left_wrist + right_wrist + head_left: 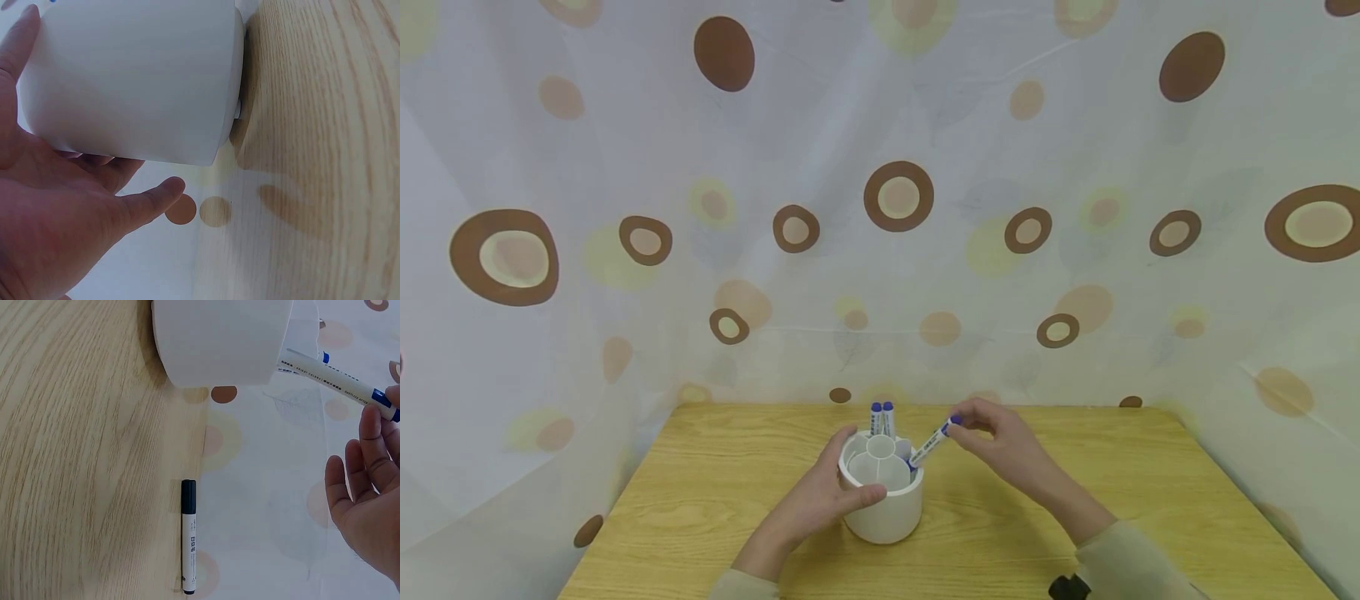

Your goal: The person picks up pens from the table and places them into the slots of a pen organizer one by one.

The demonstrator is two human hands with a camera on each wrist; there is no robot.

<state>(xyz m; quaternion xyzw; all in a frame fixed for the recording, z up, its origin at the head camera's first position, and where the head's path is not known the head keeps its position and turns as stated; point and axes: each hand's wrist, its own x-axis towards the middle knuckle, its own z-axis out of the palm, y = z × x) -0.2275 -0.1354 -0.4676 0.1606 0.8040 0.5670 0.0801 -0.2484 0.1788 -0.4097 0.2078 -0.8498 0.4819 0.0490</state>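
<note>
A white round pen holder (883,518) with several compartments stands on the wooden table. My left hand (822,493) holds it from the left, with the thumb across the near rim and fingers around the far left side. Between thumb and fingers, my right hand (1009,448) pinches the upper end of a white whiteboard marker (931,444) with blue ends. That marker slants, its lower end inside the holder's right side. Two more blue-topped markers (888,418) stand upright in a back compartment. The right wrist view shows the slanted marker (331,378) over the rim.
A black-capped white marker (189,540) lies on the table to the right of the holder. Behind the wooden table (700,500) hangs a pale curtain (820,125) with brown and yellow circles, which also runs along both sides.
</note>
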